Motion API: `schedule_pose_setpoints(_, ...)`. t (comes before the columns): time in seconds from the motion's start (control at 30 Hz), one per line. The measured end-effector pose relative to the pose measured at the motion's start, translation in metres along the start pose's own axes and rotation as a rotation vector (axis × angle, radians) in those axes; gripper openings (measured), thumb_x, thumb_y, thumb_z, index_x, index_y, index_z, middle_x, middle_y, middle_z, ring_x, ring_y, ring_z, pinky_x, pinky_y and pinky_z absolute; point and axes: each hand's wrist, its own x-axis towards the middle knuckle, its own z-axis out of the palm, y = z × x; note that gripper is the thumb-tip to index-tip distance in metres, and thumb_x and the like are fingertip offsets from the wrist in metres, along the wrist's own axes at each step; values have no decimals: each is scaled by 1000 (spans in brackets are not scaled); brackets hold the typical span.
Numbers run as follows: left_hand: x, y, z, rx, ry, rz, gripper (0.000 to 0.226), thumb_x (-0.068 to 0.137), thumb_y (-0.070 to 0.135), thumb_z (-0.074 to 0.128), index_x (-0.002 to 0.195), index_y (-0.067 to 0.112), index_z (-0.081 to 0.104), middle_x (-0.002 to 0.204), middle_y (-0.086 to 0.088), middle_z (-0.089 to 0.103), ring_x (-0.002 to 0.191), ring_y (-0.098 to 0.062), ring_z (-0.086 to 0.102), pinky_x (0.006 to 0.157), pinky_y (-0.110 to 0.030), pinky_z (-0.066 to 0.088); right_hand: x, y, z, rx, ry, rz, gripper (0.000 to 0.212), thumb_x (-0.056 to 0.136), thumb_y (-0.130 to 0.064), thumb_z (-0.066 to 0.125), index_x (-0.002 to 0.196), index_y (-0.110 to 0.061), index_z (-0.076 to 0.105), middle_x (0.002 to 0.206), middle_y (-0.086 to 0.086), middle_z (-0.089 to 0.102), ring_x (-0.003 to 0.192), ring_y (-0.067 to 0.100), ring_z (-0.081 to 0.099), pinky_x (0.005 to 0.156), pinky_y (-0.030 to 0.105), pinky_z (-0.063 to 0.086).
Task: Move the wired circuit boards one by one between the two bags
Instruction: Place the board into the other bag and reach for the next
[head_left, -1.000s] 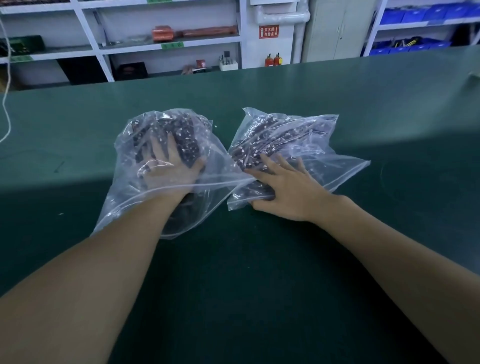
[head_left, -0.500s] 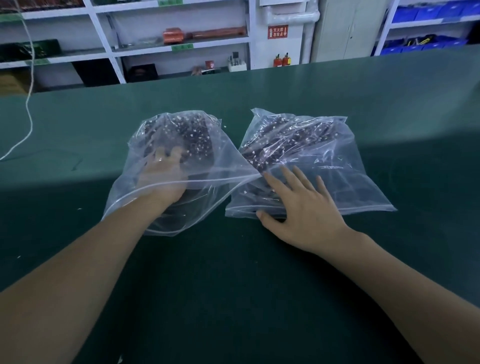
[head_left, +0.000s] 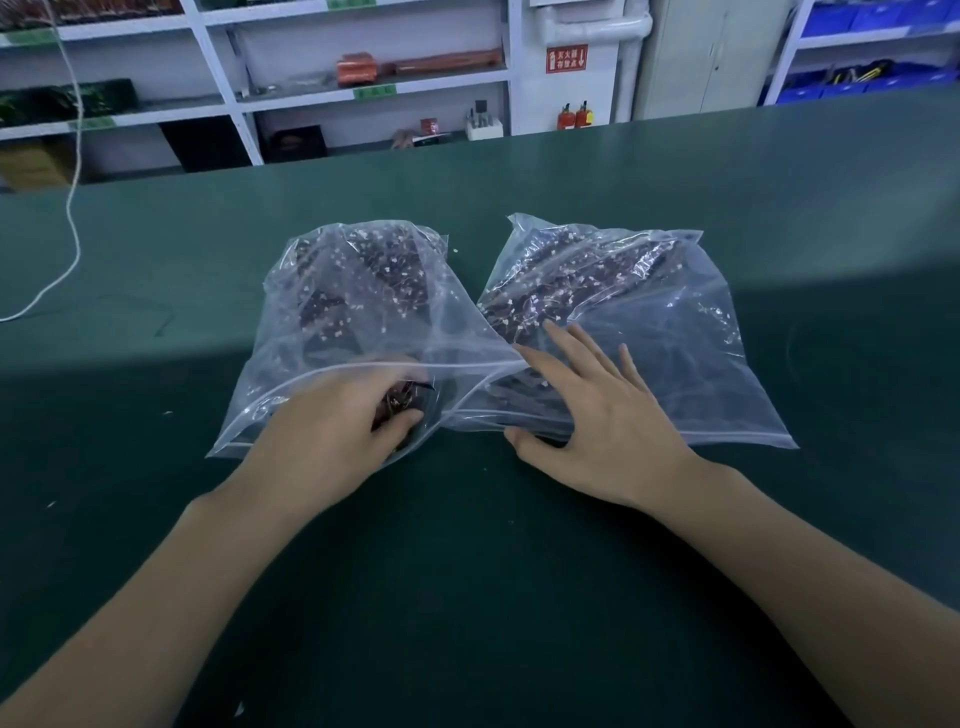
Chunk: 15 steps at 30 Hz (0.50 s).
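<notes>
Two clear zip bags lie side by side on the green table, both filled with dark wired circuit boards. At the mouth of the left bag (head_left: 332, 312), my left hand (head_left: 337, 441) grips a wired circuit board (head_left: 400, 408), its fingers curled round it. My right hand (head_left: 597, 415) lies flat with spread fingers on the near edge of the right bag (head_left: 665, 332), pressing it down. Piles of boards (head_left: 571, 286) fill the far halves of both bags.
The green table (head_left: 467, 571) stretches wide on all sides. A white cord (head_left: 67, 234) hangs down onto its far left. Beyond the far edge stand white shelves (head_left: 234, 98) with boxes, and blue bins (head_left: 857, 83) at the right.
My left hand has pulled back from deep inside the left bag to its mouth, now gripping a board. My right hand stays flat on the right bag.
</notes>
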Motion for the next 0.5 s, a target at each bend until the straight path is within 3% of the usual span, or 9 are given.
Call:
schedule_pose_setpoints(0.07, -8, 3, -3, -32, 16, -21, 49, 91, 43, 76, 134, 57, 57, 102, 32, 67, 89, 8, 66, 71, -25, 56, -1, -2, 2, 17, 21, -28, 80, 91, -66, 56, 161, -36, 32, 176, -4, 9, 164, 19, 1, 130, 62, 7)
schedule_pose_setpoints(0.13, -15, 5, -1, 6, 89, -11, 42, 91, 50, 74, 132, 53, 65, 111, 27, 72, 95, -2, 71, 74, -33, 60, -3, -4, 3, 26, 35, -58, 75, 91, -64, 56, 156, -34, 39, 176, -3, 12, 164, 20, 2, 129, 63, 9)
schedule_pose_setpoints(0.23, -19, 6, 4, 34, 226, 29, 30, 96, 54, 67, 121, 41, 78, 112, 21, 77, 98, -10, 74, 72, -29, 57, -4, -8, 3, 40, 58, -92, 68, 90, -63, 56, 149, -31, 47, 175, -2, 16, 164, 18, 2, 129, 62, 10)
schedule_pose_setpoints(0.33, -20, 4, 7, 13, 285, 32, 24, 99, 43, 67, 115, 35, 82, 106, 18, 79, 91, -12, 76, 65, -23, 49, -5, -12, -1, 95, 79, -75, 55, 89, -55, 58, 138, -31, 53, 173, -4, 23, 163, 14, 4, 131, 58, 9)
schedule_pose_setpoints(0.43, -20, -3, 11, 48, 390, 109, 17, 97, 22, 77, 111, 27, 85, 106, 11, 79, 89, -16, 77, 67, -26, 54, -5, -16, -9, 192, 171, -68, 36, 89, -40, 64, 122, -27, 59, 157, -6, 44, 157, 15, 26, 130, 49, 19)
schedule_pose_setpoints(0.5, -21, -7, 12, 54, 469, 177, 18, 98, 12, 79, 111, 22, 85, 109, 8, 79, 93, -20, 77, 73, -37, 63, -4, -20, -13, 213, 259, -87, 26, 87, -34, 64, 111, -24, 60, 134, -8, 56, 135, 16, 49, 117, 40, 37)
